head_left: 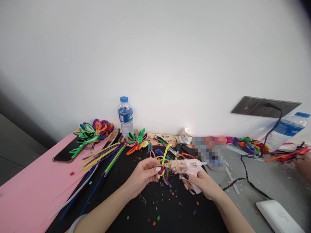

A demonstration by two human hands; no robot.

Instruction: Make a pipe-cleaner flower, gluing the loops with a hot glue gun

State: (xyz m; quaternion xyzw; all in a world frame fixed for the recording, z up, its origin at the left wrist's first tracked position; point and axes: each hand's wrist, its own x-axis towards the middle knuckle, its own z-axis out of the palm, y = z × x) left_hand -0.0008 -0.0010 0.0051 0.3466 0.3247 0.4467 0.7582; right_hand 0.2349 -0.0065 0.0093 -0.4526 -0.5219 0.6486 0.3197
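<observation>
So the left hand is pinched shut on a little pipe-cleaner flower, a bundle of purple, yellow, green and red loops with one yellow loop sticking up. It sits right over the middle of the black mat, held just above it. The right hand is wrapped around the grip of a pink hot glue gun, dark-polished index finger on the trigger, and the nozzle is pointed left, touching or just about touching the flower.

Loose pipe cleaners in yellow, purple, blue and green are fanned out on the mat to the left, beside a pink sheet with a phone on it. Finished flowers sit by the wall, next to a water bottle. Scissors and a paper cup are behind the hands. The gun's black cord trails right toward a wall socket. Another person's hand shows at the far right edge.
</observation>
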